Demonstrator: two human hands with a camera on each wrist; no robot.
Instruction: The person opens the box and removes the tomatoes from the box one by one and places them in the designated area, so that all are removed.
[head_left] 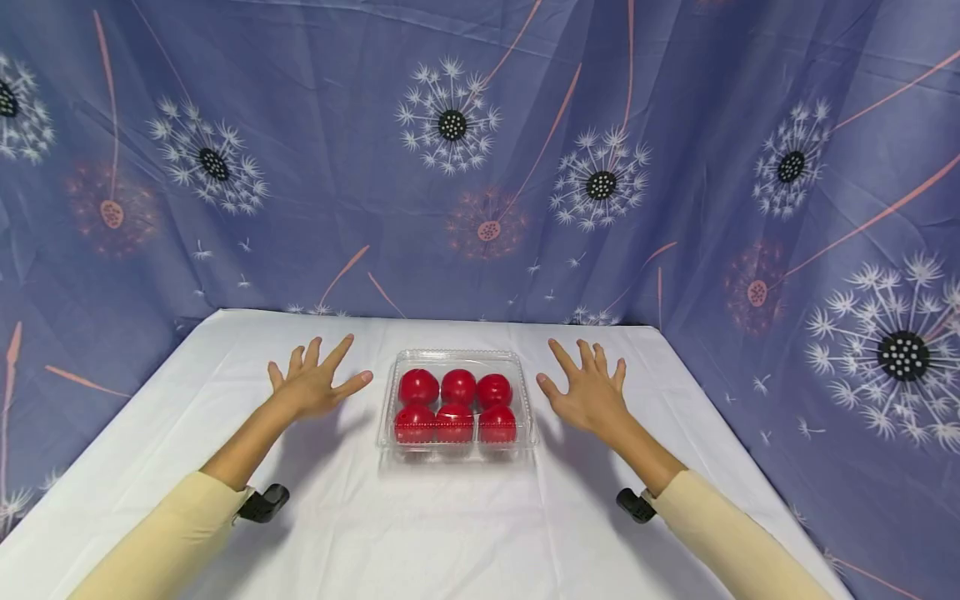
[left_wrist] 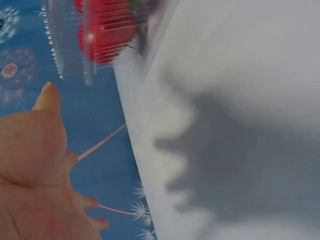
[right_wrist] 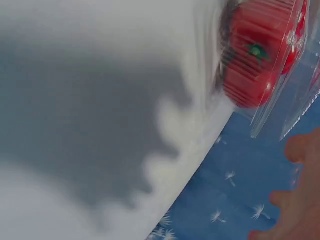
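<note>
A clear plastic clamshell box (head_left: 459, 357) stands on the white cloth, holding red tomatoes (head_left: 458, 387) in two rows of three. To its left hovers my left hand (head_left: 311, 387), fingers spread and holding nothing. My right hand (head_left: 588, 395) mirrors it on the right side, also spread and bare. Both hands are apart from the box and cast shadows on the cloth. In the left wrist view, the left thumb points toward the box's ridged wall (left_wrist: 89, 55). Through the plastic in the right wrist view, a tomato (right_wrist: 250, 82) and a green calyx show.
The white cloth (head_left: 465, 533) covers the table, creased in places. Behind and at both sides hangs a blue curtain (head_left: 337, 167) with dandelion prints. Black wrist cameras (head_left: 264, 503) sit below the cream sleeves (head_left: 168, 529).
</note>
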